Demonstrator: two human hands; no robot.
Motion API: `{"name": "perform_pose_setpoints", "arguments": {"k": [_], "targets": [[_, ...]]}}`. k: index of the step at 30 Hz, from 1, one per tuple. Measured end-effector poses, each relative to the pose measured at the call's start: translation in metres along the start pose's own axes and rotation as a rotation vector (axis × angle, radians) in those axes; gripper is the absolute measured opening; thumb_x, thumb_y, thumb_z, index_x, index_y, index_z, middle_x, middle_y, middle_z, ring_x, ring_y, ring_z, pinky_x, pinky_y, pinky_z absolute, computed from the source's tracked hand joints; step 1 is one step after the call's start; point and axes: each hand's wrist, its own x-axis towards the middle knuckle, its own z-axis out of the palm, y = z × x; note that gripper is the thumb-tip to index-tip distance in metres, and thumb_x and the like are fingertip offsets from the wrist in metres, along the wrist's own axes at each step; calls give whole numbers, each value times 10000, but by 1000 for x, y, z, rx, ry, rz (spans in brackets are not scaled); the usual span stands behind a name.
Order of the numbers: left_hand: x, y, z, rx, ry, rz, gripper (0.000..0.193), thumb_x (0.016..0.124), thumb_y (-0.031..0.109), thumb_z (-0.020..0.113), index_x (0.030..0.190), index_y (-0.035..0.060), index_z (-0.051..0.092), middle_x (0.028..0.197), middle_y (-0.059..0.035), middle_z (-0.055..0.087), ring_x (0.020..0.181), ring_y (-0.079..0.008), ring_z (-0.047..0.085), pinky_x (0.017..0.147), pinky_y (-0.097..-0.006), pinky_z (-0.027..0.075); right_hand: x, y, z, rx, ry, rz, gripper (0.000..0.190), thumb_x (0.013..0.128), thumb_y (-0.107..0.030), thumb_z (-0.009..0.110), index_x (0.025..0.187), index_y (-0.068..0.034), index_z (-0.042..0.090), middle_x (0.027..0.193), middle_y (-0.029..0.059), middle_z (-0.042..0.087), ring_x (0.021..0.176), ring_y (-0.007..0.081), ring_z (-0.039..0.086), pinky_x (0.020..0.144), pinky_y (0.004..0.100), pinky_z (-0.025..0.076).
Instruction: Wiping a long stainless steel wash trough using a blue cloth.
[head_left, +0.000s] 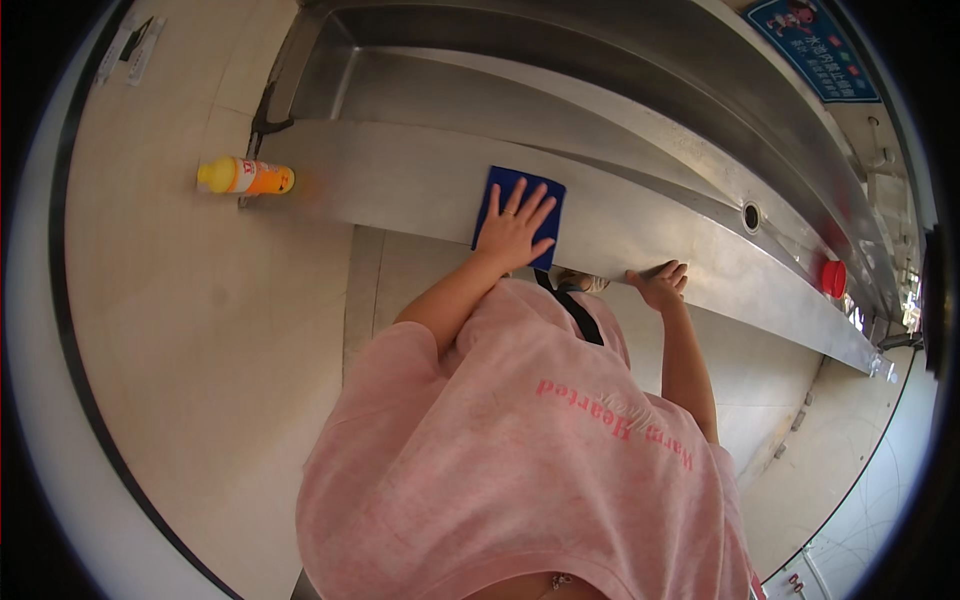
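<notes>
My left hand (516, 225) lies palm down with fingers spread on a dark blue cloth (556, 210). The cloth is spread flat on the wide front ledge (405, 176) of a stainless steel trough sink, its near edge around the ledge's front rim. To the right, my right hand (661, 285) rests at the front edge of the same ledge, thumb apart from the fingers, with nothing seen in it. Its palm is partly hidden. At the ledge's left end is an orange and yellow plastic bottle (251, 176) bearing writing.
Behind the ledge runs the sink basin (465, 97), with a round drain hole (751, 216). A red round-topped container (833, 279) is towards the right, and a clear plastic bottle (883, 367) at the far right end. A blue sign (814, 49) with writing hangs behind the sink.
</notes>
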Motion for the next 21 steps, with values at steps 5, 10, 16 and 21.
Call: {"name": "perform_pose_setpoints", "arguments": {"k": [5,10,16,21], "targets": [[-11,-24,-8,-62,-22,184,710,883,546,560,1498,249,361,1579,-5,303,1461,-287,247,1157,-610,136,-1,1,2,0,10,-3,1324,731,-765,622,1518,-2,-120,1604,187,-141,1489,377,-50,1178,543,179],[-44,-109,-28,190,98,-356,674,898,528,543,1499,289,352,1580,6,304,1456,-257,271,1151,-597,163,-7,0,3,6,54,-40,1313,741,-764,610,1516,25,-99,1605,213,-108,1489,388,-38,1172,541,175],[-75,-194,-45,196,181,-1034,652,964,577,393,1528,265,294,1615,-7,216,1483,-276,192,1149,-611,141,-12,-2,-1,17,42,-48,1314,742,-761,611,1515,25,-104,1605,214,-110,1489,389,-42,1171,539,164],[-40,-152,-29,206,214,-1150,747,965,590,365,1542,133,242,1619,-110,173,1479,-381,147,1151,-616,113,-9,0,4,23,60,-50,1316,743,-771,600,1517,20,-111,1606,208,-117,1491,384,-50,1171,536,146]]}}
